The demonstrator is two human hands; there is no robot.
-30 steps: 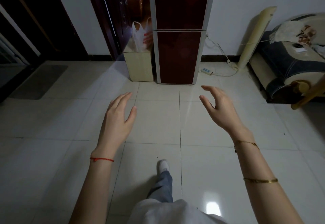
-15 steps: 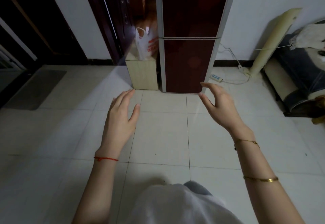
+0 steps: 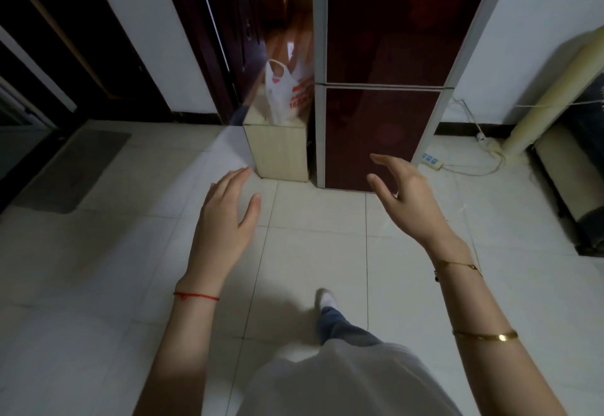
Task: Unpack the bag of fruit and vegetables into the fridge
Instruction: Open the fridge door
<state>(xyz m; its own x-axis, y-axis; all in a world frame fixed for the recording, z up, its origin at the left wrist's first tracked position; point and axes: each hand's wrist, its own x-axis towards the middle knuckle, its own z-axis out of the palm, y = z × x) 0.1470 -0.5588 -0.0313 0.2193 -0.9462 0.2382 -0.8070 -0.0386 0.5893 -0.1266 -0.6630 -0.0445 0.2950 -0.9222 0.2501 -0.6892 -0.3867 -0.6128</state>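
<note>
While both doors of the fridge (image 3: 379, 89) remain shut, empty left hand (image 3: 225, 216) and right hand (image 3: 408, 200) hover spread before it; the bag (image 3: 284, 95) waits just left, best lifted by its handles.

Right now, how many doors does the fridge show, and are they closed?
2, both closed: the upper door above the seam, the lower door below it, reaching the floor. The bag sits on the cabinet beside them.

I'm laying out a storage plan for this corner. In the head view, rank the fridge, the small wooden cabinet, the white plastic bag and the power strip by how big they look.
1. fridge
2. small wooden cabinet
3. white plastic bag
4. power strip

All four stand at a similar distance from the camera, so the order looks reliable.
</note>
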